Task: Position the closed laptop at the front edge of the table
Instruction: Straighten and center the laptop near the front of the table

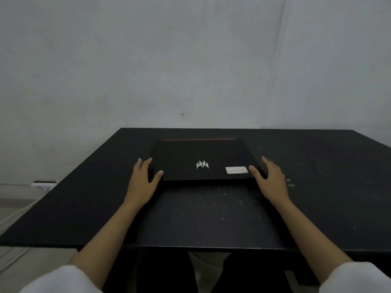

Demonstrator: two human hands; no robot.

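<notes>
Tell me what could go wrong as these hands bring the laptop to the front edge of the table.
1. The left hand and right hand only touch the laptop at its near corners, thumbs on the lid, fingers fairly straight. So light a hold may slip or skew it.
2. Pale specks lie on the table in its path. Sliding over them might scratch the base.
3. Pulled too far, it could overhang the front edge and tip off.

Btwn left hand (143, 180) & right hand (270, 180) the closed laptop (201, 159) blocks the way, thumbs on its lid. Nearer the body than both hands: open table (211, 214) to its front edge. Outboard of each hand: room to pass. Beyond the fingertips, wall (190, 81) just behind the table
</notes>
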